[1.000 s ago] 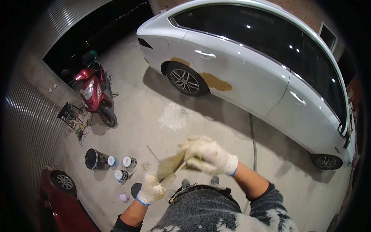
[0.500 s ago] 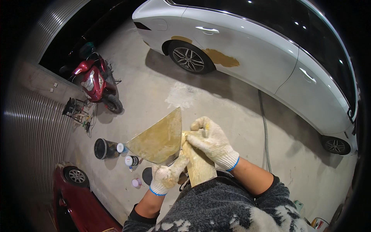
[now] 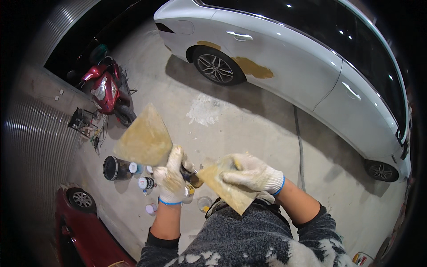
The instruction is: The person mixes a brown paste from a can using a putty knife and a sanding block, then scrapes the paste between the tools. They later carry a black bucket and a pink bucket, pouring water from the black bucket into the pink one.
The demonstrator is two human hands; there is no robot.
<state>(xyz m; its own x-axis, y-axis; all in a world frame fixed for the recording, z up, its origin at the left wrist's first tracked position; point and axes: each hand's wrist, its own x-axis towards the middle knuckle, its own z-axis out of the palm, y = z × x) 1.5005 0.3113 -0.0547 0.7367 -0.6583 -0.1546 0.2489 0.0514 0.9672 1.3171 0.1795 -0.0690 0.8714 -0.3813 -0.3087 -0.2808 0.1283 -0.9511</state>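
Observation:
Gloved in white knit stained with yellow, my left hand [image 3: 171,182] is closed round the dark handle of a wide putty knife [image 3: 147,138]. Its broad blade, smeared yellowish, points away and to the left. My right hand [image 3: 253,173], in a matching glove, pinches a flat yellowish putty spreader [image 3: 235,196] in front of my waist. One corner of the spreader lies close to the end of the putty knife's handle; whether they touch I cannot tell. Ahead stands a white car [image 3: 284,58] with a tan filler patch [image 3: 252,67] behind its wheel arch.
On the floor to the left are a black bucket [image 3: 116,168] and several small tubs, one white-lidded [image 3: 145,183]. A red scooter [image 3: 106,91] stands at the far left. A red car [image 3: 89,231] is at the near left. A grey hose [image 3: 299,147] runs from beneath the white car.
My left hand has swung the putty knife left, away from the spreader, and turned its blade. My right hand has moved slightly right and nearer, tilting the spreader.

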